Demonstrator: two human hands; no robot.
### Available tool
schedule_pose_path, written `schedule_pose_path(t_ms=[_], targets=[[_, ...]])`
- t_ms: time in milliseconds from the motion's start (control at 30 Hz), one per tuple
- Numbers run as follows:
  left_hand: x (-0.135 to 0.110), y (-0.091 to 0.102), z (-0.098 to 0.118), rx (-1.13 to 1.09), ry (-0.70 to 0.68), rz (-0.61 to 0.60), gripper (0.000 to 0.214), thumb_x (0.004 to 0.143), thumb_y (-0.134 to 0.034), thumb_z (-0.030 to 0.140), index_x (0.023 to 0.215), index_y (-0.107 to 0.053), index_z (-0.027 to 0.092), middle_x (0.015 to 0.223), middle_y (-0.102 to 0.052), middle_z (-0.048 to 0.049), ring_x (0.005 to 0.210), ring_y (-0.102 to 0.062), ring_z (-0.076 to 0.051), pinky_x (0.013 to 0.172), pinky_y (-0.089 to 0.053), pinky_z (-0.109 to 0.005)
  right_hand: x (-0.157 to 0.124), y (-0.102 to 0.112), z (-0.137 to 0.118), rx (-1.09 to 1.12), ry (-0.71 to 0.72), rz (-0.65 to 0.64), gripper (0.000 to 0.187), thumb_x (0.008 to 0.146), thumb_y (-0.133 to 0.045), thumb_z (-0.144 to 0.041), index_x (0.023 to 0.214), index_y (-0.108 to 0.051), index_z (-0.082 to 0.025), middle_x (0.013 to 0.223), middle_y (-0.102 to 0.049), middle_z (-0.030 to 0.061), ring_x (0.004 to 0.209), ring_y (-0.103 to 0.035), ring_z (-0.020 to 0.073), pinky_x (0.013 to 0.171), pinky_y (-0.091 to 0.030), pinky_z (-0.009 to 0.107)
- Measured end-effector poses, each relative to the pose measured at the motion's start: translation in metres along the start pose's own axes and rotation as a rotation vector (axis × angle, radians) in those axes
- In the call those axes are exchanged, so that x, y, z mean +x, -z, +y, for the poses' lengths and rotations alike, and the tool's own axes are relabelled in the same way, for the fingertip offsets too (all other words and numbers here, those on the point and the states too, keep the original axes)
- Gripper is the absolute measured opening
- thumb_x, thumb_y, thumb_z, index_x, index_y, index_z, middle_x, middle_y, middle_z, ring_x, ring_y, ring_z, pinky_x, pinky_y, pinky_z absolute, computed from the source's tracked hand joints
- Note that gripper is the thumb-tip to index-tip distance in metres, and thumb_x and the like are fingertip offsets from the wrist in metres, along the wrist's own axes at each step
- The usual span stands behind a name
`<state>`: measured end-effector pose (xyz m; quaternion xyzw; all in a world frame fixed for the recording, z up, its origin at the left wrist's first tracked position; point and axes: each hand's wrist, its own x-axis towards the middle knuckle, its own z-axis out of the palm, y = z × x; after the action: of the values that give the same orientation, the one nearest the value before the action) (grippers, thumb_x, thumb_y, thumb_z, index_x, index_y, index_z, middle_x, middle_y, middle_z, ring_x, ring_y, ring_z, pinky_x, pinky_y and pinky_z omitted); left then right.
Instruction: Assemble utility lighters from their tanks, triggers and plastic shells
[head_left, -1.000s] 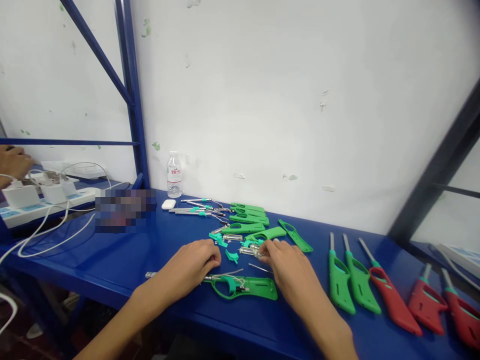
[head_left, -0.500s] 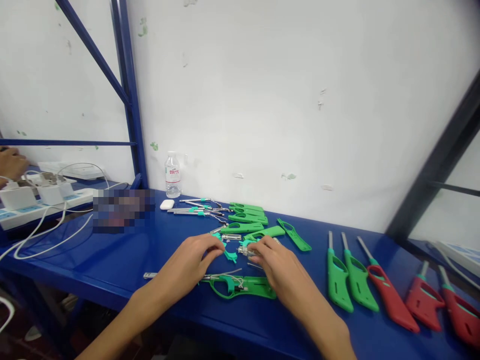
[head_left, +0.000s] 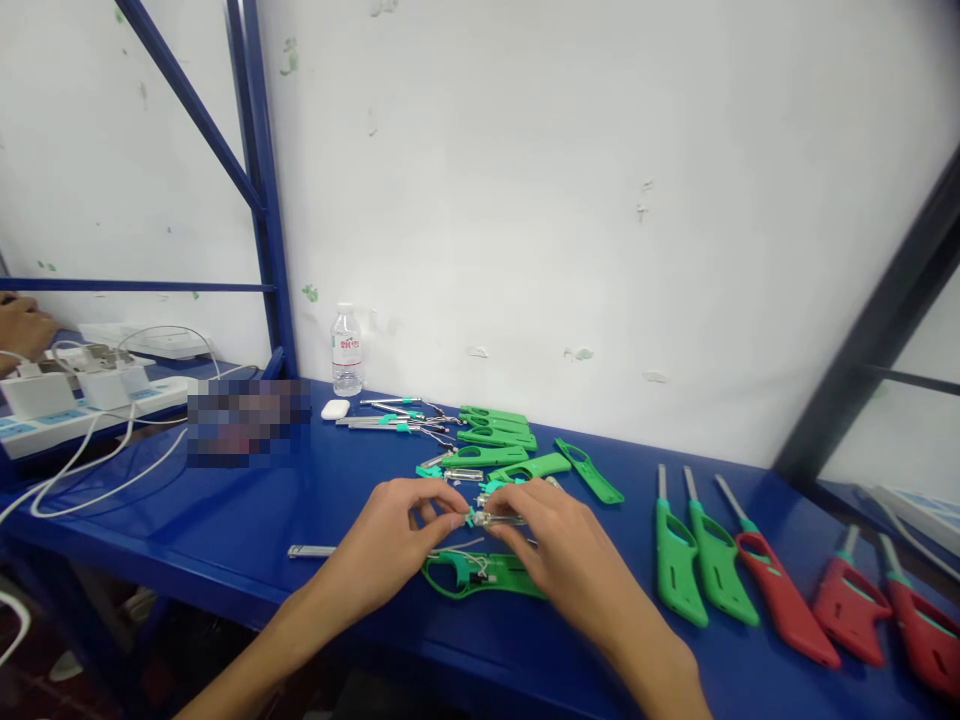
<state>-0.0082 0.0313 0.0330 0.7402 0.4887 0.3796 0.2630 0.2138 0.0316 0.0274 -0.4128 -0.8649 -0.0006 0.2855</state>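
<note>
Both my hands meet just above the blue bench. My left hand pinches the teal end of a small clear lighter insert, and my right hand grips its other end. Right beneath them lies an open green lighter half-shell with wires and a metal tube pointing left. Behind the hands lie a pile of green shells, loose teal bits and metal tubes.
Finished green lighters and red lighters lie in a row at the right. A water bottle and a white case stand by the wall. White chargers and cables sit at the left, with another person's hand there.
My right hand lifted the clear insert off the bench and drew it toward me. My left hand left the shell's tube and pinched the insert's teal end.
</note>
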Motion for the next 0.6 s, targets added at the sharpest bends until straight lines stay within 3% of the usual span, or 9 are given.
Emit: schedule_pose_path(t_ms=[333, 600], targets=[[-0.001, -0.001, 0.004, -0.2, 0.06, -0.065, 0.024, 0.084, -0.071, 0.041, 0.086, -0.076, 0.018, 0.069, -0.063, 0.0011, 0.061, -0.052, -0.014, 0.056, -0.037, -0.025, 0.0, 0.003, -0.003, 0.014, 0.022, -0.034, 0.009, 0.101, -0.068, -0.015, 0.102, -0.068, -0.025, 0.098, -0.074, 0.0003, 0.093, -0.069, 0.021, 0.082, -0.05, 0.031], [-0.003, -0.005, 0.0, -0.381, 0.091, -0.077, 0.031, 0.078, -0.075, 0.041, 0.076, -0.051, 0.022, 0.062, -0.047, 0.008, 0.057, -0.04, -0.01, 0.055, -0.034, -0.023, 0.0, 0.005, -0.011, 0.035, 0.044, -0.09, 0.013, 0.104, -0.062, -0.013, 0.097, -0.065, -0.024, 0.092, -0.07, -0.0004, 0.089, -0.065, 0.0193, 0.076, -0.046, 0.028]])
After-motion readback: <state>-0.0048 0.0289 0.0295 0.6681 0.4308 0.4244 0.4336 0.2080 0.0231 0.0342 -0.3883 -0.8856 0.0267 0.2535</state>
